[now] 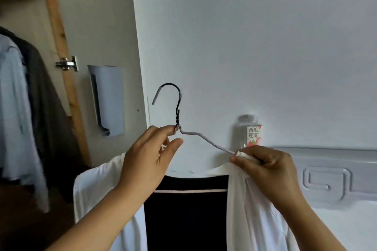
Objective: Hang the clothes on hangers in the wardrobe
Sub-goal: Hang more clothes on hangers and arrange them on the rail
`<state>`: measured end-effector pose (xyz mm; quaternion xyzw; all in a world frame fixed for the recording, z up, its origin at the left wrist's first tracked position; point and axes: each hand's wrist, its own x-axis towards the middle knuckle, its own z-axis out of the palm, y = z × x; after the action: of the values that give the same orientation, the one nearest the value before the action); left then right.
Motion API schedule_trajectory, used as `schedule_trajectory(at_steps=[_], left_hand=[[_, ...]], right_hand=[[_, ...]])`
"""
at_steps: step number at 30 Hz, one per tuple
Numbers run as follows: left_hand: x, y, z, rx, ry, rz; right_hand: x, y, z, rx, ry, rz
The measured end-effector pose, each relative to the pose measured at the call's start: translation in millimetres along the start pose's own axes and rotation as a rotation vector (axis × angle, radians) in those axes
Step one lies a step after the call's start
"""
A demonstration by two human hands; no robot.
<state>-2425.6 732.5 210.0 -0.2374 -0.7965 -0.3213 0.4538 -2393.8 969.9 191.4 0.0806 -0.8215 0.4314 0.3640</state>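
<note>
Pinching hanger (184, 131) neck, left grip (148, 156); right grip (267, 166) pinching white garment (240, 195) (on hanger arm).

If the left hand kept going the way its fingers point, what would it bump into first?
The left hand points up and right, so it would probably pass the hanger it pinches and meet the white wall. Depth is hard to judge.

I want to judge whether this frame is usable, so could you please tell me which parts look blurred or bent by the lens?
Head view: the hanging shirts at the left edge are smeared; the hanger, left hand and right hand look fairly sharp; the bottle label is legible though soft; the wide lens tilts the wardrobe frame; lighting is flat and dim, without glare.
</note>
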Motion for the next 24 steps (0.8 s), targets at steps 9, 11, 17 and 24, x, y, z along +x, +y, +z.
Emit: schedule_trajectory(at_steps=[9, 11, 17, 24], left_hand=[[-2.6, -89.5, -88.5, 0.224, 0.157, -0.111], [0.4, -108.6, -108.1, 0.314, 0.179, -0.148], [12.0, -169.9, -160.7, 0.46, 0.327, -0.199], [34.3, -251.6, -194.0, 0.393, 0.399, -0.219]], right_hand=[[10.9, -64.5, 118.6, 0.136, -0.332, -0.041], [17.3, -79.6, 139.8, 0.244, -0.477, -0.054], [38.0, -112.0, 190.1, 0.379, -0.709, -0.197], [61.2, -140.3, 254.8, 0.842, -1.124, -0.28]])
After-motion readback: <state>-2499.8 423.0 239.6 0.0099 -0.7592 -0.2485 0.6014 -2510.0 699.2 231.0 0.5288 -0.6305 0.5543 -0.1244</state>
